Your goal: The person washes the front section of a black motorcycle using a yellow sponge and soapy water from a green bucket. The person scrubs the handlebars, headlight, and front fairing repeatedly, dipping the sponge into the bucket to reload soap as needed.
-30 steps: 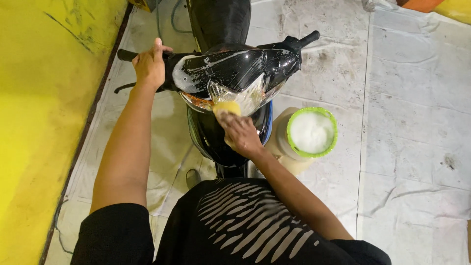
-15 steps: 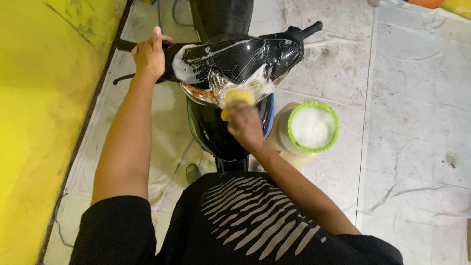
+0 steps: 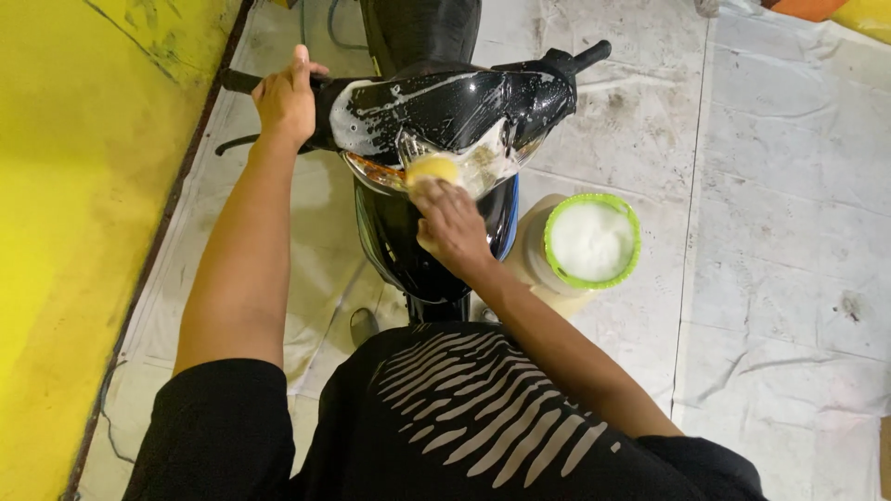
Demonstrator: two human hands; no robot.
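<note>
Fingers [image 3: 444,197] of the right hand [image 3: 452,225] curl down over a yellow sponge [image 3: 433,169], clamped on it, pressing it against the headlight [image 3: 483,167] at the front of a black motorbike [image 3: 436,111]. The sponge sits just past the fingertips, touching them, only its far half showing above the knuckles. Soap foam streaks the glossy front cowl [image 3: 445,102] right above the sponge.

The left hand [image 3: 286,97] is wrapped shut around the left handlebar grip [image 3: 239,81], thumb on top, arm stretched straight out. A brake lever [image 3: 237,144] sticks out just below that hand. The other handlebar grip [image 3: 590,56] points off to the upper right, well apart from both hands.

A bucket with a green rim [image 3: 591,242], full of white suds, stands on the floor just beside the bike's front fender [image 3: 408,241], near the right forearm. Pale tiled floor [image 3: 789,232], wet and scuffed. Yellow wall [image 3: 83,232] along the left side. The person wears a black shirt [image 3: 464,417] with a pale striped print.
</note>
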